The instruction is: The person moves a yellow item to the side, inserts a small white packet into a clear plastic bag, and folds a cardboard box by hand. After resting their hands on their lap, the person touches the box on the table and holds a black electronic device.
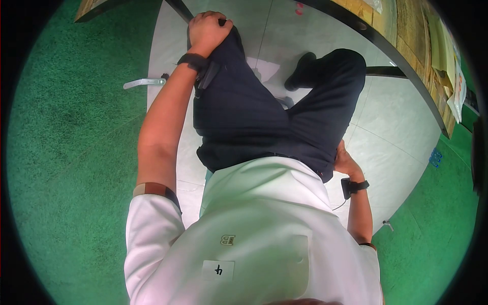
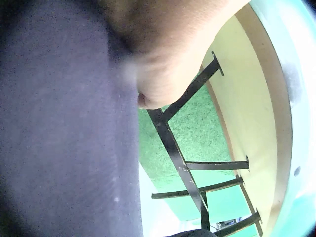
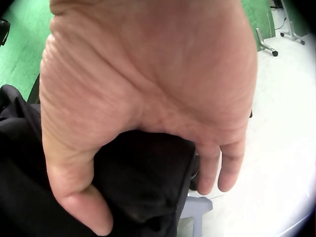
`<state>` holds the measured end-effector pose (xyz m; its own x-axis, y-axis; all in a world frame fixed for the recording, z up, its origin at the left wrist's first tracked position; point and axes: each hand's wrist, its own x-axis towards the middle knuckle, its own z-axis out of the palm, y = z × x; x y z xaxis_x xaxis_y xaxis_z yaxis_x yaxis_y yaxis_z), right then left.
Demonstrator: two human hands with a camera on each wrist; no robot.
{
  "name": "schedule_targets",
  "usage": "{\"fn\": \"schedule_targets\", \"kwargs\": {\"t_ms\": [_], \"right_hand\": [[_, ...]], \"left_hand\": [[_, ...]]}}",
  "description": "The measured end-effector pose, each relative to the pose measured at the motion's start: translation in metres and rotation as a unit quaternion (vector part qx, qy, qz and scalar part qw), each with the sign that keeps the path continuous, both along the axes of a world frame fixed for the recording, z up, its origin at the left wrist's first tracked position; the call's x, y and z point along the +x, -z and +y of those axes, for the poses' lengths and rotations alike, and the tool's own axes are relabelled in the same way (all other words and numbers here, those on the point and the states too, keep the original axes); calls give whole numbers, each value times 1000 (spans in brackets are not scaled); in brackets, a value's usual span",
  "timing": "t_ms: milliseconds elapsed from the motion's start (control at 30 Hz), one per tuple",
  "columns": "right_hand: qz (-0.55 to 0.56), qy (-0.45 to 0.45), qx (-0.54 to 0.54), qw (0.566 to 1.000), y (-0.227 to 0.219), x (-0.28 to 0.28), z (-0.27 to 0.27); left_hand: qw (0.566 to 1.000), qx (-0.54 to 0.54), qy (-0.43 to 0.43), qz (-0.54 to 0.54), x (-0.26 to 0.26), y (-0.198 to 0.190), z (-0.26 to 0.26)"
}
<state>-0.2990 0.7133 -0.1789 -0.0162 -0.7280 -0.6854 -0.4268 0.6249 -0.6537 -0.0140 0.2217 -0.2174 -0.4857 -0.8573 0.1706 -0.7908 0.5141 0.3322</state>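
In the head view my left hand (image 1: 208, 31) rests over the left knee of the dark trousers (image 1: 234, 101), its fingers bent loosely over the cloth. The left wrist view shows part of this hand (image 2: 165, 64) beside dark cloth (image 2: 64, 128); most of its fingers are hidden. My right hand (image 1: 347, 161) lies low beside the right hip. In the right wrist view the palm (image 3: 148, 84) faces the camera, the thumb bent beside dark cloth (image 3: 143, 177) and two fingers hanging loosely; the other fingers are hidden. No held object is visible in either hand.
A wooden table (image 1: 378, 18) with a dark metal frame (image 1: 406, 63) stands ahead and to the right, papers (image 1: 445, 66) at its edge. Its underside (image 2: 252, 89) shows in the left wrist view. A grey stool leg (image 3: 197, 210) is below the right hand. Green flooring (image 1: 76, 127) surrounds pale tiles.
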Motion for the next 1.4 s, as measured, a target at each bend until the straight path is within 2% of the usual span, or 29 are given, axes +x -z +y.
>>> {"fn": "schedule_targets", "kwargs": {"t_ms": [267, 900, 1067, 1167, 1233, 1333, 1400], "right_hand": [[20, -23, -44, 999, 10, -3, 8], [-2, -6, -6, 1000, -2, 1, -1], [-9, -8, -28, 1000, 0, 1, 0], [-9, -5, -23, 1000, 4, -1, 3], [-5, -6, -17, 1000, 3, -1, 2], [5, -16, -13, 1000, 3, -1, 2], [7, -14, -28, 999, 6, -1, 3]], "left_hand": [[1000, -9, -2, 1, 0, -2, 5], [1000, -2, -4, -4, 0, -1, 5], [1000, -12, 0, -7, 0, 0, 4], [999, 37, -14, -1, 0, 0, 1], [995, 38, -31, 85, -2, -3, 0], [994, 7, -53, 94, -6, -21, 13], [995, -20, -44, 88, -6, -20, 12]]}}
